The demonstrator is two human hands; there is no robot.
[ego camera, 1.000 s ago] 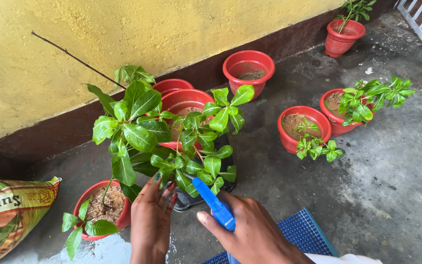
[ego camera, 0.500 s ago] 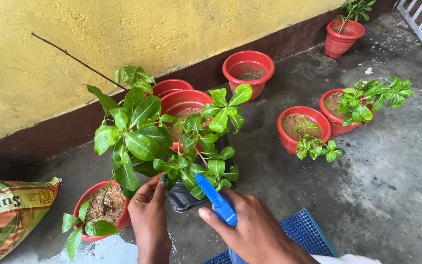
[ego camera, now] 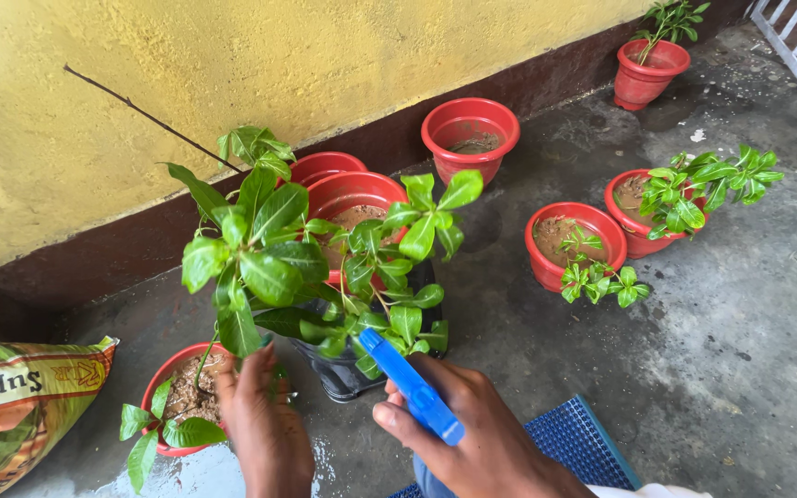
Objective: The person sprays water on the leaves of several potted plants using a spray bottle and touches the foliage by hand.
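Note:
My right hand (ego camera: 477, 433) grips a blue spray bottle (ego camera: 410, 387), its nozzle aimed up-left at a leafy green plant (ego camera: 362, 267) growing from a black pot (ego camera: 343, 369). My left hand (ego camera: 265, 420) reaches under the plant's lower leaves, fingers apart, beside the black pot and just right of a red pot (ego camera: 177, 401) with soil and a thin stem. The bottle's body is hidden below the frame edge.
Several red pots stand along the yellow wall (ego camera: 232, 55): two behind the plant (ego camera: 348, 189), one farther back (ego camera: 469, 124), two with small plants at right (ego camera: 576, 242), one far corner (ego camera: 649, 69). A printed sack (ego camera: 11, 406) lies at left. A blue mat (ego camera: 569, 438) lies under my right arm.
My left hand slid left and down, from the leaves in front of the black pot toward the red pot. The spray bottle tilted slightly, and the plant's leaves shifted.

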